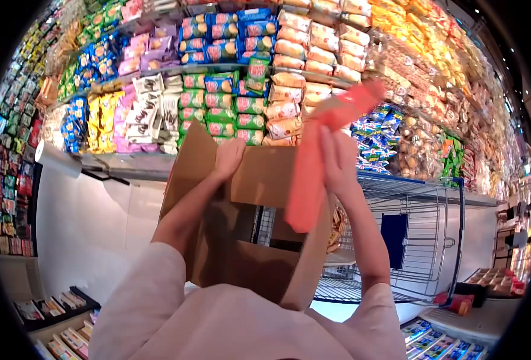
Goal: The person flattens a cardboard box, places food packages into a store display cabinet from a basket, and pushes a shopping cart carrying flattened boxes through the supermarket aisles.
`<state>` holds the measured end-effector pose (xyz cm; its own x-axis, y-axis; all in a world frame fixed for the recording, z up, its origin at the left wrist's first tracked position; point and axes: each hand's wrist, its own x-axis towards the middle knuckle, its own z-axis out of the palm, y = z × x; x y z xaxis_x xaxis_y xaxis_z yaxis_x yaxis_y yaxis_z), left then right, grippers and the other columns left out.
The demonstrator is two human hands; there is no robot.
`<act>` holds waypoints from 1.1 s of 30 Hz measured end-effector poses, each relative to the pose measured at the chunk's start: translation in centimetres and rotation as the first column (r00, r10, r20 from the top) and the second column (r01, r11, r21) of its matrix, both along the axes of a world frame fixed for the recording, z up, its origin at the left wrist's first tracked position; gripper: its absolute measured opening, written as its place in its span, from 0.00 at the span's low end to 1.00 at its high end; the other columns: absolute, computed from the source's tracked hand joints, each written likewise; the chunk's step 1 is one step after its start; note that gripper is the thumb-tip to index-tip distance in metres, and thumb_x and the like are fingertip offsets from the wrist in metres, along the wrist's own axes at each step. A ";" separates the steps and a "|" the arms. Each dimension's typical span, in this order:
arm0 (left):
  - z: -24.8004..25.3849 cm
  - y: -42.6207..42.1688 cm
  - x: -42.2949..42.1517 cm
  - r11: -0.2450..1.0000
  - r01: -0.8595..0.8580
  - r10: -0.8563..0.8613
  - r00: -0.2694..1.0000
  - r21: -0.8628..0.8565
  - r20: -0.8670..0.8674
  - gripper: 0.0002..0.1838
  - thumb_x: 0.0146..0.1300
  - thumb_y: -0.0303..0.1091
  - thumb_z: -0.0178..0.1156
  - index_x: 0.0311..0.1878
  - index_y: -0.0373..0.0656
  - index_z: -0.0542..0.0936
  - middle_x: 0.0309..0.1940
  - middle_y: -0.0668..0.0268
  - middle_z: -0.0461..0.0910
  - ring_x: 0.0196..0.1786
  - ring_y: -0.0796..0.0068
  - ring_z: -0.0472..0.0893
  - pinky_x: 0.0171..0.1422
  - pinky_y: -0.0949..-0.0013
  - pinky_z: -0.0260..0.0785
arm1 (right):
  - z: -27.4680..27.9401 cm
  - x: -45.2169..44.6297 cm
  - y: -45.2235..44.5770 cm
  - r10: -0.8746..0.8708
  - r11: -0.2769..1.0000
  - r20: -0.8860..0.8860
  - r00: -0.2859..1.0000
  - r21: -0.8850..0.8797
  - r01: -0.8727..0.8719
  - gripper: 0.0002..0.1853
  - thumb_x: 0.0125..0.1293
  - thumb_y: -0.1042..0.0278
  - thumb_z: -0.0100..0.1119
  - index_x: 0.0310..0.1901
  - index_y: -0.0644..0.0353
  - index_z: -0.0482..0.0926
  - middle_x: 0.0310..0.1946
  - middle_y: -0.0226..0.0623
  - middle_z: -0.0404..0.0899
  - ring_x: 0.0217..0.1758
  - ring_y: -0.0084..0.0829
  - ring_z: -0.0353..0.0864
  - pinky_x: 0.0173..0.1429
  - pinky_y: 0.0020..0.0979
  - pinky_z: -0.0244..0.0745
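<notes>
In front of my body is an open brown cardboard box, its flaps spread. Through a gap in its bottom I see metal wire grid. My left hand is closed over the far edge of the box, near its left flap. A long, bent red-orange piece stands at the box's right side, smeared by motion at its upper end. My right hand grips it from the right, the fingers partly hidden. Whether this piece is a packet or part of the box, I cannot make out.
A wire shopping cart stands right of and under the box, with some brown packets inside. Shelves of bagged snacks rise ahead. A white roll juts from the shelf edge at left. Low displays stand at lower right.
</notes>
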<state>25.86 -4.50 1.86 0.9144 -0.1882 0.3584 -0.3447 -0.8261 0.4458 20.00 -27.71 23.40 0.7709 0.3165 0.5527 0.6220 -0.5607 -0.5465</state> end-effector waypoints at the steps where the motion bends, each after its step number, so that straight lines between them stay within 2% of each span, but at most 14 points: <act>1: 1.3 0.4 1.4 1.000 0.014 -0.015 1.000 0.015 0.024 0.12 0.60 0.34 0.38 0.28 0.39 0.69 0.25 0.52 0.70 0.33 0.53 0.70 0.39 0.55 0.59 | -0.1 0.9 0.8 0.017 0.999 0.008 1.000 -0.043 -0.017 0.11 0.62 0.62 0.43 0.34 0.62 0.69 0.21 0.49 0.73 0.25 0.49 0.73 0.29 0.43 0.67; 4: 2.2 0.7 -1.6 0.984 0.142 -0.161 0.966 -0.104 -0.202 0.12 0.60 0.37 0.42 0.34 0.40 0.70 0.33 0.52 0.71 0.41 0.53 0.70 0.44 0.54 0.60 | -0.6 1.1 2.4 0.006 0.982 -0.084 0.996 -0.187 -0.022 0.12 0.63 0.59 0.40 0.35 0.58 0.70 0.17 0.47 0.72 0.22 0.49 0.72 0.27 0.44 0.66; 7: 5.1 -0.5 -5.7 0.997 0.077 -0.079 0.980 0.018 0.181 0.17 0.57 0.38 0.47 0.48 0.41 0.68 0.47 0.50 0.66 0.54 0.52 0.64 0.55 0.53 0.58 | 0.4 -0.6 3.1 0.027 0.983 -0.102 0.994 -0.178 -0.045 0.12 0.63 0.60 0.40 0.35 0.59 0.70 0.19 0.47 0.72 0.25 0.48 0.72 0.31 0.43 0.67; 9: 5.7 -0.9 -8.8 0.930 0.319 -0.353 0.913 0.181 0.207 0.25 0.55 0.36 0.50 0.57 0.44 0.62 0.56 0.51 0.57 0.60 0.49 0.57 0.61 0.51 0.52 | 1.1 -3.1 4.1 0.077 0.952 -0.320 0.944 -0.257 -0.165 0.11 0.62 0.62 0.42 0.34 0.61 0.70 0.22 0.47 0.72 0.30 0.46 0.72 0.37 0.41 0.67; 12: 4.9 -0.9 -10.7 0.735 0.411 -0.488 0.873 0.539 0.000 0.30 0.54 0.32 0.50 0.62 0.49 0.58 0.62 0.51 0.47 0.63 0.43 0.50 0.64 0.46 0.46 | 1.2 -7.4 5.0 0.136 0.887 -0.155 0.979 -0.421 -0.190 0.10 0.61 0.65 0.44 0.33 0.63 0.70 0.25 0.46 0.71 0.35 0.45 0.70 0.42 0.40 0.65; 14: 5.5 0.1 -9.5 0.771 0.382 -0.485 0.871 0.509 0.081 0.28 0.53 0.31 0.50 0.60 0.52 0.60 0.60 0.52 0.56 0.61 0.50 0.59 0.61 0.53 0.54 | 3.0 -8.9 2.4 -0.038 0.928 -0.198 0.979 -0.372 -0.039 0.10 0.61 0.68 0.43 0.32 0.66 0.69 0.27 0.48 0.70 0.35 0.46 0.69 0.42 0.40 0.64; 16: 6.2 2.1 -7.1 0.892 0.451 -0.442 0.886 -0.035 0.142 0.19 0.54 0.32 0.50 0.52 0.50 0.71 0.46 0.55 0.72 0.50 0.58 0.72 0.53 0.62 0.64 | 3.5 -9.9 -0.3 -0.146 0.969 -0.175 0.974 -0.223 0.106 0.08 0.61 0.69 0.44 0.32 0.65 0.69 0.30 0.48 0.69 0.36 0.47 0.69 0.42 0.39 0.64; 19: 15.9 3.6 -2.8 0.894 0.448 -0.442 0.882 0.000 -0.167 0.14 0.52 0.42 0.56 0.35 0.42 0.78 0.29 0.57 0.77 0.37 0.61 0.77 0.42 0.64 0.67 | 4.4 -12.3 -1.2 -0.138 0.978 -0.166 0.976 -0.180 0.108 0.07 0.61 0.69 0.46 0.35 0.64 0.70 0.33 0.48 0.70 0.38 0.46 0.69 0.44 0.38 0.64; 22: 19.1 3.3 3.6 0.895 0.446 -0.429 0.858 -0.002 -0.281 0.21 0.46 0.54 0.60 0.30 0.43 0.78 0.26 0.59 0.77 0.33 0.62 0.77 0.37 0.63 0.68 | 5.2 -12.9 -1.9 -0.261 0.853 -0.170 0.950 -0.501 0.144 0.09 0.59 0.68 0.49 0.38 0.63 0.74 0.41 0.49 0.71 0.44 0.45 0.69 0.50 0.40 0.62; 24: 19.5 2.6 3.2 0.970 0.136 -0.143 0.990 0.200 0.019 0.23 0.45 0.52 0.62 0.37 0.44 0.76 0.28 0.63 0.75 0.32 0.64 0.75 0.35 0.62 0.66 | 4.1 -12.8 -3.9 -0.221 0.767 0.347 0.911 -0.516 0.382 0.09 0.57 0.67 0.52 0.37 0.60 0.77 0.46 0.49 0.69 0.50 0.43 0.68 0.55 0.43 0.58; 26: 18.3 -0.2 2.2 0.941 -0.232 0.071 0.846 0.245 0.528 0.26 0.45 0.47 0.60 0.45 0.43 0.68 0.38 0.63 0.69 0.46 0.67 0.69 0.43 0.65 0.63 | 4.3 -13.1 -4.4 -0.243 0.685 0.475 0.846 -0.533 0.496 0.09 0.56 0.66 0.54 0.33 0.63 0.77 0.39 0.50 0.72 0.46 0.43 0.71 0.45 0.34 0.64; 28: 18.2 -2.3 -0.2 0.884 -0.250 -0.083 0.749 0.396 0.657 0.14 0.51 0.36 0.54 0.39 0.39 0.68 0.37 0.62 0.69 0.44 0.67 0.70 0.42 0.68 0.63 | 5.9 -13.3 -2.0 -0.521 0.744 -0.292 0.802 -0.616 0.259 0.10 0.54 0.67 0.54 0.35 0.63 0.78 0.31 0.52 0.74 0.40 0.47 0.73 0.45 0.39 0.67; 31: 13.7 -4.0 -4.9 0.946 -0.051 -0.051 0.952 0.321 0.302 0.13 0.48 0.29 0.52 0.40 0.38 0.69 0.30 0.61 0.73 0.42 0.69 0.72 0.32 0.69 0.69 | 5.1 -12.8 -1.9 -0.484 0.760 -0.254 0.838 -0.596 0.258 0.10 0.53 0.68 0.53 0.31 0.69 0.75 0.26 0.54 0.74 0.32 0.50 0.74 0.37 0.40 0.68; 33: 11.0 -4.2 -8.1 0.778 0.369 -0.473 0.877 0.508 0.086 0.15 0.49 0.39 0.56 0.36 0.38 0.76 0.32 0.60 0.76 0.44 0.65 0.70 0.34 0.68 0.68 | 5.0 -12.5 -2.2 -0.481 0.784 -0.278 0.831 -0.560 0.267 0.10 0.53 0.69 0.53 0.30 0.70 0.75 0.25 0.53 0.74 0.32 0.49 0.74 0.36 0.40 0.67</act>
